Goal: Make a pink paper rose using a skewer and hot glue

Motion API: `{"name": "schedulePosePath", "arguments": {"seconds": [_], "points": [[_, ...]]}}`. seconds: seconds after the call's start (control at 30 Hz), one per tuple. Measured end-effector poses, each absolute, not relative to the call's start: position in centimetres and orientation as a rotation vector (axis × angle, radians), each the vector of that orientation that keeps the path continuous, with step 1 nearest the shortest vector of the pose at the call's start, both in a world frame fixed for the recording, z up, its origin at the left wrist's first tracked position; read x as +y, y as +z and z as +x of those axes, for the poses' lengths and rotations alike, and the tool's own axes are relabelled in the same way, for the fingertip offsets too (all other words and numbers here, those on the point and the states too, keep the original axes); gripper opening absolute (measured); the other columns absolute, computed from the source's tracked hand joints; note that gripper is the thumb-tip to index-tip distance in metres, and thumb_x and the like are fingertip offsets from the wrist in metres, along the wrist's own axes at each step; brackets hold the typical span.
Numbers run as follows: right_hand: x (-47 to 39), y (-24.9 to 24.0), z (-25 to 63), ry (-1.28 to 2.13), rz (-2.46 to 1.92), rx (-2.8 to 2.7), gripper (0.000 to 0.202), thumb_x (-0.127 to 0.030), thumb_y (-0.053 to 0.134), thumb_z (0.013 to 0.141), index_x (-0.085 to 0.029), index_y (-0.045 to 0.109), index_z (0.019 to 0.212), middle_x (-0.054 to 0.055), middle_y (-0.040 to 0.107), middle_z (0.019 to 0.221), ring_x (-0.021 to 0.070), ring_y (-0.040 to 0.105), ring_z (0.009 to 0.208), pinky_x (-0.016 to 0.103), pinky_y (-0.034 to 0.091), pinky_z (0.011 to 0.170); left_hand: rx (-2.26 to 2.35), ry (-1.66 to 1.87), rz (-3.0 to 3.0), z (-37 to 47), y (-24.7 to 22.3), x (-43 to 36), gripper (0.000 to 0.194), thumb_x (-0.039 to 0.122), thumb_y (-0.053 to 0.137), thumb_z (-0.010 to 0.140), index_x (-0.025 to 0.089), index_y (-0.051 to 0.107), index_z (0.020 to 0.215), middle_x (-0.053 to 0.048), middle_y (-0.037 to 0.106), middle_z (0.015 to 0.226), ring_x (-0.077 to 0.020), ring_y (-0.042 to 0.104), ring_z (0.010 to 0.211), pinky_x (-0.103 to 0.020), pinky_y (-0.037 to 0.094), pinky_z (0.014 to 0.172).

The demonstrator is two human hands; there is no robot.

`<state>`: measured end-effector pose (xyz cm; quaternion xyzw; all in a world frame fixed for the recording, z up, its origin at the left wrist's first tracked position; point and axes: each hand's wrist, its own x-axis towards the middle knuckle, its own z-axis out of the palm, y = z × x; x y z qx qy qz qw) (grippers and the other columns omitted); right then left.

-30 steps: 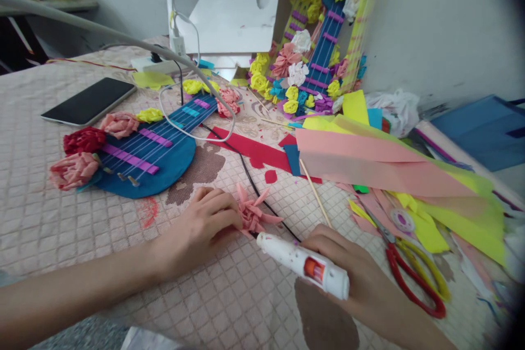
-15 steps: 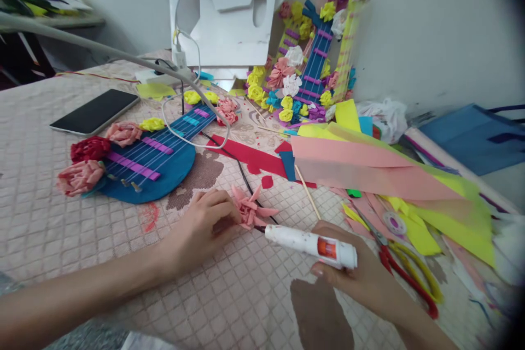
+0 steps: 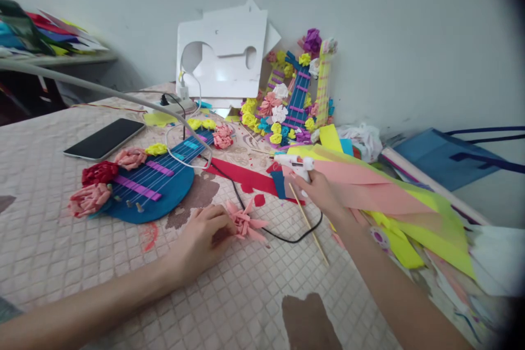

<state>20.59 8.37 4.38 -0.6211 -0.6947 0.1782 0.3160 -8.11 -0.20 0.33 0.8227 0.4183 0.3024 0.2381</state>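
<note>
Here, your left hand (image 3: 208, 238), fingers narrow, pinches left edge of spiky pink paper flower (image 3: 243, 222) on quilted beige tablecloth (image 3: 229, 306); your right hand (image 3: 322, 191) grips white plastic glue gun (image 3: 292, 162) near broad pink paper strips (image 3: 379, 197), apart from flower.

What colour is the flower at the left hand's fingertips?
The flower is salmon pink, seen best in the head view.

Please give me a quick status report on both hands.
Left hand holding pink paper flower. Right hand gripping white glue gun, apart from flower. Black cord looping between.
</note>
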Motion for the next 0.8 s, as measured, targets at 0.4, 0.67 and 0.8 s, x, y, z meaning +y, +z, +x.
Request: {"name": "schedulePosePath", "arguments": {"seconds": [0.4,0.67,0.8], "points": [[12.7,0.2,19.6,0.320,-1.491,-1.851,0.036,-0.042,0.049,0.085,-0.014,0.056,0.107,0.012,0.063,0.102,0.0207,0.059,0.086,0.033,0.046,0.076,1.154,0.841,2.218,-7.9,0.1,0.1,0.007,0.019,0.058,0.084,0.019,0.061,0.077,-0.002,0.059,0.082,-0.0161,0.054,0.080,-0.030,0.042,0.073],[5.8,2.3,17.5,-0.021,-1.439,-1.697,0.022,-0.029,0.050,0.084,-0.017,0.050,0.103,0.012,0.053,0.103,0.0256,0.047,0.104,0.045,0.037,0.093,1.157,0.837,2.219,-7.9,0.4,0.0,0.008,0.017,0.057,0.083,0.018,0.061,0.077,-0.002,0.059,0.081,-0.0158,0.053,0.079,-0.030,0.041,0.072],[0.2,2.7,13.6,0.192,-1.262,-1.931,0.017,-0.019,0.049,0.083,-0.020,0.049,0.100,0.008,0.054,0.103,0.0224,0.049,0.102,0.039,0.040,0.090,1.171,0.826,2.217,-7.8,0.6,0.1,0.008,0.020,0.058,0.083,0.018,0.061,0.076,-0.002,0.060,0.082,-0.0162,0.054,0.079,-0.031,0.041,0.071]]}}
